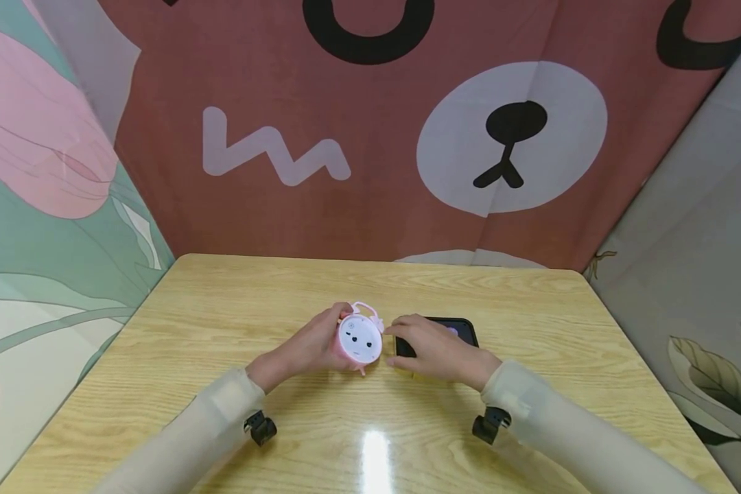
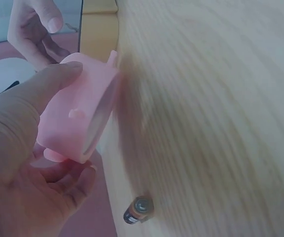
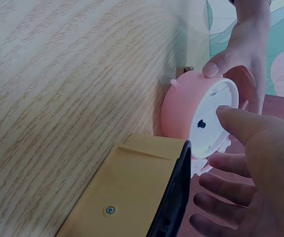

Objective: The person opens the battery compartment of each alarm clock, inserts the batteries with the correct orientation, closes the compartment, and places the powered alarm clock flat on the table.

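A pink twin-bell alarm clock with a white face stands tilted on the wooden table, its face turned up toward the head camera. My left hand grips it from the left side, thumb and fingers around the pink body. Just right of the clock is my right hand, its fingers loosely spread and holding nothing. In the right wrist view, the right thumb overlaps the clock's white face. Below and behind the right hand lies a yellow box with a black top, partly hidden by that hand.
A small battery is on the table beyond the clock in the left wrist view. A screw shows in the yellow box's side. Printed cloth hangs behind the wooden table.
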Demonstrator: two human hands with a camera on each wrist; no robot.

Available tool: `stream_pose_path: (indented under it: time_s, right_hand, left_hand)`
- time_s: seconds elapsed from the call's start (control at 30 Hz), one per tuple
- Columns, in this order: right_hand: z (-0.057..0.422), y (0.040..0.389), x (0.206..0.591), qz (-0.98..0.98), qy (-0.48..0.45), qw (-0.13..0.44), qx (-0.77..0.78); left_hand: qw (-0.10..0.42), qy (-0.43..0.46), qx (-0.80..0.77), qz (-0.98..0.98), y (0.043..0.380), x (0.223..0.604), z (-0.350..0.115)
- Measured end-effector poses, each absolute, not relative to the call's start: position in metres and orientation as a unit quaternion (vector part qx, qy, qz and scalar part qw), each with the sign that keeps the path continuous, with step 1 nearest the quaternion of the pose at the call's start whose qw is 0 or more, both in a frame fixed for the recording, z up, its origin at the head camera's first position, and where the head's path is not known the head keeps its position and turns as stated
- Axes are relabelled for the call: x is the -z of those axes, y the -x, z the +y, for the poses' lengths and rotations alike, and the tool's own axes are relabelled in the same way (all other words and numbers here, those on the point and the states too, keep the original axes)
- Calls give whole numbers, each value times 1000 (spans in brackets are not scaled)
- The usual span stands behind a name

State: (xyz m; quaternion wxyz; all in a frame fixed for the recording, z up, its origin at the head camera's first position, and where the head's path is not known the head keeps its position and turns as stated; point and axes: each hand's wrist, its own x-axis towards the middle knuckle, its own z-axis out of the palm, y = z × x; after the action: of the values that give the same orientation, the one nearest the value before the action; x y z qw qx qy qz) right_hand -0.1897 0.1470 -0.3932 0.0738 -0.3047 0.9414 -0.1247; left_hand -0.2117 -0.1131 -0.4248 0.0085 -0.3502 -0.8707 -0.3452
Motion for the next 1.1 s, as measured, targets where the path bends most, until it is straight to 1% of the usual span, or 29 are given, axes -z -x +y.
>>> stream_pose_path:
  time_s: [0.33, 0.73, 0.9, 1.1]
  right_hand:
    - [144, 190, 391, 941, 298, 83, 137]
    - [143, 191, 391, 939, 308, 79, 134]
    - [142, 193, 390, 941, 301, 82, 133]
    - [141, 192, 389, 942, 297, 86, 134]
  left_hand:
    - [3, 328, 363, -872, 212, 432, -116]
    - [11, 306, 369, -878, 210, 436, -114]
    - [-6, 293, 373, -881, 208, 432, -114]
    - [-9, 295, 383, -875, 208, 432, -111]
